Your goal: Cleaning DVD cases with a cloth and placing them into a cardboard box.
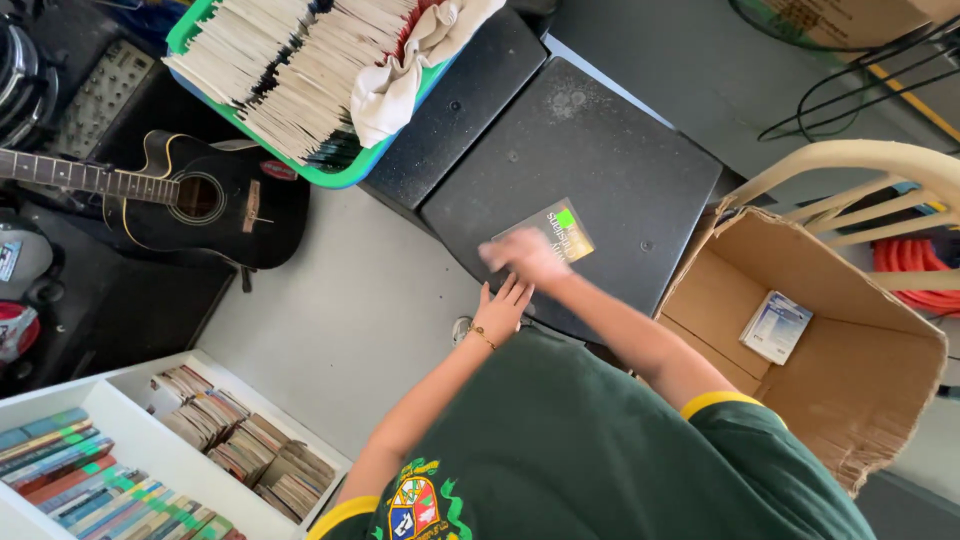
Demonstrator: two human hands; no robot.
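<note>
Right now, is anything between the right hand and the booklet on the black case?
Nothing visible. The right hand already rests on the near edge of the booklet, which lies flat on the black case. The left hand sits beside it at the case's edge.

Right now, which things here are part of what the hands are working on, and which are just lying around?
In hand:
- right hand, blurred, on the small flat case
- left hand, resting at the edge of the black box top
- open cardboard box with one case inside
- green tray of sleeves

Lying about:
- black guitar
- white shelf of cases
- cream plastic chair
</note>
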